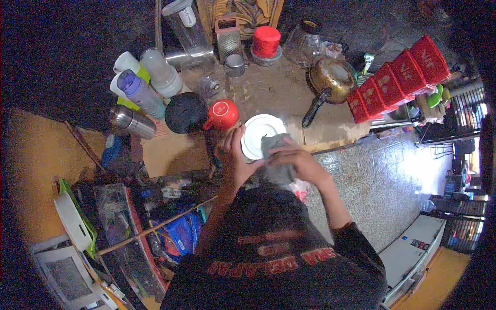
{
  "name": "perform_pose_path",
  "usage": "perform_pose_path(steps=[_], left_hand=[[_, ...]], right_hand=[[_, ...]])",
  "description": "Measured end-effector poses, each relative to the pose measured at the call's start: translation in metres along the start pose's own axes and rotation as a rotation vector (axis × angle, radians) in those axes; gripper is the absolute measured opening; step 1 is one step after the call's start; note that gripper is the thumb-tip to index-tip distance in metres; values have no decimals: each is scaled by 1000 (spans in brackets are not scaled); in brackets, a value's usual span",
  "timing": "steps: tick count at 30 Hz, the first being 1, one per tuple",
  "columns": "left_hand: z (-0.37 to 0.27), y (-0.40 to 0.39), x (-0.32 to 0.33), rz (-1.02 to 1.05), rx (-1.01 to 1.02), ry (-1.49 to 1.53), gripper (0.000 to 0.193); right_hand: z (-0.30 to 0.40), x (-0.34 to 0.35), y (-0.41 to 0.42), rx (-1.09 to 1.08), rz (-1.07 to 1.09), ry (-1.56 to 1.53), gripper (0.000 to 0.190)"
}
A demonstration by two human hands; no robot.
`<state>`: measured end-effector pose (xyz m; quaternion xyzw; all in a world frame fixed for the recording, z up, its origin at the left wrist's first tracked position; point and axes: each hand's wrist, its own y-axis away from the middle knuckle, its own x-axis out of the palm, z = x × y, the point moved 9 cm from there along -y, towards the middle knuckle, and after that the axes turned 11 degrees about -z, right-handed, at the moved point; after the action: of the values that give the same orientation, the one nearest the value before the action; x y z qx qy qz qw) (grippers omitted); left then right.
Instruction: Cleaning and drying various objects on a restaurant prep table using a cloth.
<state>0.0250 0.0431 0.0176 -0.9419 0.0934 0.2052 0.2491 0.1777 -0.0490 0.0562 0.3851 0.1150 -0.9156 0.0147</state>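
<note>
A white dish (259, 133) with a raised ring, perhaps a plate or bowl, is held at its left rim by my left hand (237, 157). My right hand (296, 159) grips a grey cloth (277, 166), which lies against the dish's lower right side. Just left of the dish, an upturned red cup (222, 114) rests on the table beside a round black lid-like disc (186, 112). The dish hides part of the left fingertips, and the cloth covers part of the dish.
A frying pan (334, 80) lies on the cardboard-covered table (267, 91), its handle pointing towards me. Red containers (391, 85) line the right side. Bottles, including a steel flask (133, 122), stand left. At the back are a box grater (228, 42), a metal cup (235, 65) and a red-lidded jar (266, 42).
</note>
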Motion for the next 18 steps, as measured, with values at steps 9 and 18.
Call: perform_pose_path(steps=[9,18], left_hand=[[-7,1,7,55,-8,13,112],[-17,-4,1,52,75,-202,115]], right_hand=[[-51,-79,-11,181,-529,278,52],[-26,36,-5,22,-310,206,54]])
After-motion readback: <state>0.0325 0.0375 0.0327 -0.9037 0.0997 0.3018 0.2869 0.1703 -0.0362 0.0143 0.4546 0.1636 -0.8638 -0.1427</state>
